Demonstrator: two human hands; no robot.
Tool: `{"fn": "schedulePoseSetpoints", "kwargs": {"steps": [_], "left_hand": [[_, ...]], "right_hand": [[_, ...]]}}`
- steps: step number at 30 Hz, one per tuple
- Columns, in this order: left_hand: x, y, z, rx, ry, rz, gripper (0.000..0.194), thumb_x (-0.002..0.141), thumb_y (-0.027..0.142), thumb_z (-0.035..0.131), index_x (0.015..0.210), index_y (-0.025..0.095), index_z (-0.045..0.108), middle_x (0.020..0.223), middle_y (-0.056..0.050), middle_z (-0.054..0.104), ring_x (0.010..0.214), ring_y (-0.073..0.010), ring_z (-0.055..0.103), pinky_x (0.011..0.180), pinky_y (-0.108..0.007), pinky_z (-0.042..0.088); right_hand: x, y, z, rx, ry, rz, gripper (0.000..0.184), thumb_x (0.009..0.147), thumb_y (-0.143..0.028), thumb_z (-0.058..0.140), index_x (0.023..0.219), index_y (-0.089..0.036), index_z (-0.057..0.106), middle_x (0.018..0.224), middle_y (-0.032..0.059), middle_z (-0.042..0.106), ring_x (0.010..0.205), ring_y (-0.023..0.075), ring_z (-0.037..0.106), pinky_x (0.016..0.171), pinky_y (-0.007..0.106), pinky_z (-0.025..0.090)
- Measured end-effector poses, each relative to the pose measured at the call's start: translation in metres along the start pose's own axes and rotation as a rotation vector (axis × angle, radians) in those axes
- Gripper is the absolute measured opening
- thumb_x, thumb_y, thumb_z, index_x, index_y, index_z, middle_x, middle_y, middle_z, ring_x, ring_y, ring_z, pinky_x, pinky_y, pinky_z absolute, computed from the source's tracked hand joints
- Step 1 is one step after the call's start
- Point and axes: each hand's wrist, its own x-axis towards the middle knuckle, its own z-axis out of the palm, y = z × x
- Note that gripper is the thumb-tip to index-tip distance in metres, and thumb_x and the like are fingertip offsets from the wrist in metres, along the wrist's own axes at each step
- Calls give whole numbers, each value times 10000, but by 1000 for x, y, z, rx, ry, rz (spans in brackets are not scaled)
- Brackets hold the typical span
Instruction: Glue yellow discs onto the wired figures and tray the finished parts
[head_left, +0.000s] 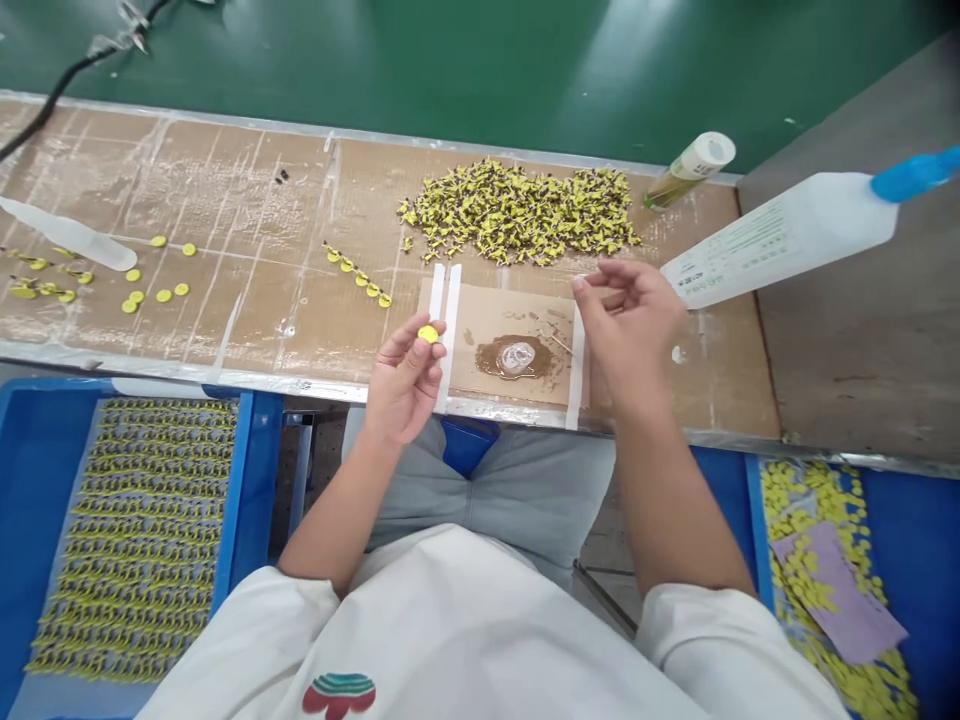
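- At far left, below the desk edge, a blue tray holds neat rows of yellow-and-dark pieces.
- On the desk's left part lie loose yellow discs and a clear plastic nozzle.
- A short row of yellow pieces lies slantwise further in.
- The left hand is raised just over the desk's near edge; its fingers are closed on a small yellow disc, pinched at the tips.
- Just right of it, white tape strips border a cardboard pad with a brown patch and a clear blob of glue.
- Behind the pad sits a big heap of yellow-and-dark parts.
- The right hand hovers over the pad's right edge, fingers curled together at the tips; whether they grip something I cannot tell.
- Further right, a small bottle and a large white bottle with blue cap lie on their sides.
- At far right, another blue tray holds loose yellow discs and a purple paper.
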Motion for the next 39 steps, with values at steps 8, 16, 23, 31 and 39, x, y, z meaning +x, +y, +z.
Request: {"fn": "schedulePoseSetpoints", "kwargs": {"steps": [8, 16, 23, 31, 39], "left_hand": [[28, -5, -12, 51, 37, 102, 280, 687, 236, 876, 950, 248, 783, 1001, 12, 770, 791, -25, 718, 742, -55, 550], [22, -9, -12, 124, -6, 54, 310, 671, 254, 889, 965, 232, 792, 969, -22, 780, 758, -57, 731, 712, -91, 574], [24, -9, -12, 99, 26, 41, 331, 655, 258, 899, 965, 225, 789, 984, -19, 782, 787, -61, 736, 749, -95, 577], [26, -8, -13, 86, -18, 41, 302, 691, 278, 879, 971, 214, 787, 968, -17, 784, 790, -58, 735, 755, -91, 576], [27, -9, -14, 83, -18, 48, 291, 708, 277, 865, 981, 218, 786, 992, -24, 784, 812, -65, 734, 764, -105, 580]], "right_hand": [[78, 68, 29, -371, -137, -144, 312, 839, -424, 715, 1041, -188, 743, 1023, 107, 688, 958, 267, 642, 927, 440, 509], [76, 75, 23, -237, -136, -208, 232, 856, -431, 709, 951, -231, 779, 970, 66, 703, 852, 213, 643, 839, 387, 521], [64, 54, 15, 518, -145, 417, 328, 693, -472, 829, 844, -204, 716, 787, 23, 709, 457, 72, 463, 397, 225, 330], [49, 55, -9, 17, -250, 114, 323, 719, -487, 818, 890, -217, 773, 753, 28, 732, 615, 174, 633, 587, 315, 521], [49, 60, -9, -285, -253, -135, 319, 775, -439, 779, 1028, -244, 770, 994, 65, 743, 832, 249, 686, 836, 402, 542]]}}
